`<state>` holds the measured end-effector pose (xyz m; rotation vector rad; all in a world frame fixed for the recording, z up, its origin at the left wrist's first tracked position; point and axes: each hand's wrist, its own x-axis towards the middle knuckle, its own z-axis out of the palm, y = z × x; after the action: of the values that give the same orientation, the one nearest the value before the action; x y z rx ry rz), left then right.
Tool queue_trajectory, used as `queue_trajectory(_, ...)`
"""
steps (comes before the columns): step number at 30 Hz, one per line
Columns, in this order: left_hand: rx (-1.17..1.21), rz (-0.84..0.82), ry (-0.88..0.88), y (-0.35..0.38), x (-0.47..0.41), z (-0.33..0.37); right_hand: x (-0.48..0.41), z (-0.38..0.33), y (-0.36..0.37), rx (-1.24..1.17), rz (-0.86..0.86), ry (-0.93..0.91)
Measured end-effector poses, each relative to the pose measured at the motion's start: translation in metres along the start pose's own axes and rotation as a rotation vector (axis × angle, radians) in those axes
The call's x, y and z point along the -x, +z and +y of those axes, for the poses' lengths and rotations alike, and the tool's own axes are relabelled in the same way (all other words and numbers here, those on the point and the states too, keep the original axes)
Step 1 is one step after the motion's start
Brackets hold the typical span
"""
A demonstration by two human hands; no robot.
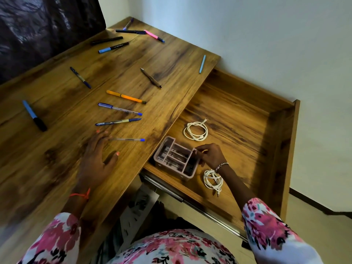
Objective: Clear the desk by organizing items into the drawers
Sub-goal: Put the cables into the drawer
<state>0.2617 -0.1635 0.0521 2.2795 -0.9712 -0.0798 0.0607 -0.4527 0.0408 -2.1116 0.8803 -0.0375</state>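
Observation:
A wooden desk point(57, 149) carries several scattered pens and markers. My left hand point(97, 155) lies on it with fingers spread, fingertips touching the end of a clear pen with a blue cap point(129, 139). Above it lie a blue pen point(118, 121), another blue pen point(120, 109) and an orange pen point(125, 96). To the right the drawer point(238, 119) stands pulled out. Inside, my right hand point(209, 155) grips the right rim of a pink divided organizer tray point(175, 159). Two coiled white cables point(196, 129) point(213, 180) lie beside the tray.
Farther pens: a brown one point(150, 77), a light blue one point(202, 64) near the desk's right edge, a blue-black marker point(34, 115) at left, several more at the back near a dark curtain point(38, 31). A white wall point(266, 44) borders the drawer. Papers point(139, 206) lie below.

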Motion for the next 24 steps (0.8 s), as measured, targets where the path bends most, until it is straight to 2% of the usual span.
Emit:
queue_trajectory(10,0.002,0.002,-0.047,0.0,0.001,0.004,0.003,0.009,-0.008,0.003,-0.057,-0.023)
queue_trajectory(14,-0.017,0.035,-0.06,-0.001,0.001,0.007,-0.008,-0.007,-0.012,0.14,0.129,-0.115)
queue_trajectory(16,-0.029,0.046,-0.075,-0.003,0.002,0.009,-0.018,-0.026,-0.015,0.11,0.227,-0.195)
queue_trajectory(18,-0.038,0.048,-0.083,-0.004,0.001,0.011,-0.031,-0.053,-0.014,0.108,0.251,-0.315)
queue_trajectory(21,-0.046,0.066,-0.119,-0.006,0.002,0.012,-0.049,-0.1,0.0,0.11,0.12,-0.525)
queue_trajectory(24,-0.049,0.091,-0.154,-0.006,0.003,0.014,-0.061,-0.142,0.031,0.056,-0.099,-0.637)
